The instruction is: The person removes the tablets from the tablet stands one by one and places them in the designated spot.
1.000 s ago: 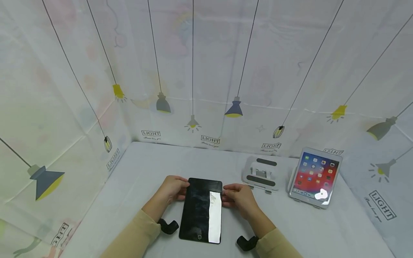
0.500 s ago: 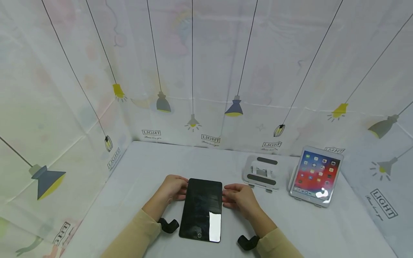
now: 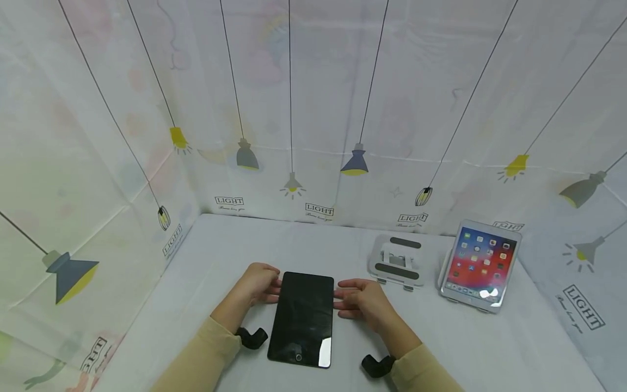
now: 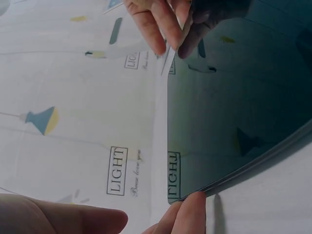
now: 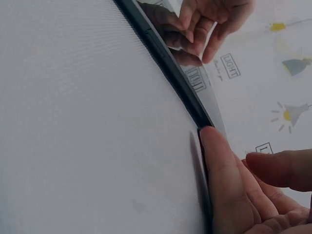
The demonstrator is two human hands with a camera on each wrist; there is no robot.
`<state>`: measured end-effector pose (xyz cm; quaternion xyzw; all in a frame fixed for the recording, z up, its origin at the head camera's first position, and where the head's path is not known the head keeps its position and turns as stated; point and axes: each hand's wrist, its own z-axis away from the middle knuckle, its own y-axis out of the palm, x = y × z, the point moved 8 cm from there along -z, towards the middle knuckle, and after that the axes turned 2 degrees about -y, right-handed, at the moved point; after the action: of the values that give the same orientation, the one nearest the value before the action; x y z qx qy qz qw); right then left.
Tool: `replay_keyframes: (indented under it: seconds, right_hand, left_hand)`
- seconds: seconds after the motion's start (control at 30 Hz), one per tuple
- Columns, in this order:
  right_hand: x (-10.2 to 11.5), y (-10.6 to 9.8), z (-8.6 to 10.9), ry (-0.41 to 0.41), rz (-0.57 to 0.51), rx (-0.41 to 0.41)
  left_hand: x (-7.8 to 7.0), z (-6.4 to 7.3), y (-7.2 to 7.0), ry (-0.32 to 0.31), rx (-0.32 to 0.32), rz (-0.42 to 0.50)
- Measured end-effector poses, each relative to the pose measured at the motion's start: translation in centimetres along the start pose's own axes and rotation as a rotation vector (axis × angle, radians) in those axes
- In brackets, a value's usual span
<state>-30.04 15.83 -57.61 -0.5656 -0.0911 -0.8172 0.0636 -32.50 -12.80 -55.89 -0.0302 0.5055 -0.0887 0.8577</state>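
A black tablet point(image 3: 301, 321) with a dark, glossy screen lies in front of me, its round home button towards me. My left hand point(image 3: 257, 283) is at its upper left edge; in the left wrist view the fingertips point(image 4: 192, 209) touch the tablet's corner and the thumb point(image 4: 102, 220) stands apart. My right hand point(image 3: 364, 302) is at the upper right edge. In the right wrist view a straight finger point(image 5: 219, 165) meets the tablet's side, while the thumb point(image 5: 273, 165) is held away from it.
To the right, a white tablet point(image 3: 480, 267) with a lit screen leans on a stand. Left of that lies a folded white stand point(image 3: 395, 264) with grey pads. A white cloth covers the table point(image 3: 235, 239). Lamp-printed sheeting point(image 3: 318, 109) walls it in.
The black tablet has shifted slightly left, with my left hand moving the same way. The bright reflection on its screen has shrunk towards the lower right corner. The left thumb has come away from the edge.
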Motion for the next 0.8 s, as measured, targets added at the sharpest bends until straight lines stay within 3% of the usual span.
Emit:
replay_keyframes:
  seconds: [0.27, 0.53, 0.67, 0.8]
  right_hand:
    - [0.1, -0.1, 0.1, 0.02, -0.039, 0.103]
    - [-0.2, -0.2, 0.7, 0.016, -0.051, 0.107]
    - [-0.1, -0.3, 1.1, 0.011, -0.057, 0.1]
    - [0.1, -0.6, 1.3, 0.009, -0.068, 0.092]
  left_hand:
    - [-0.2, -0.3, -0.6, 0.009, 0.01, 0.003]
    - [-0.1, 0.1, -0.7, 0.012, 0.0, 0.006]
    - [-0.8, 0.7, -0.7, 0.056, -0.039, -0.039]
    - [-1.7, 0.9, -0.5, 0.123, -0.066, -0.008]
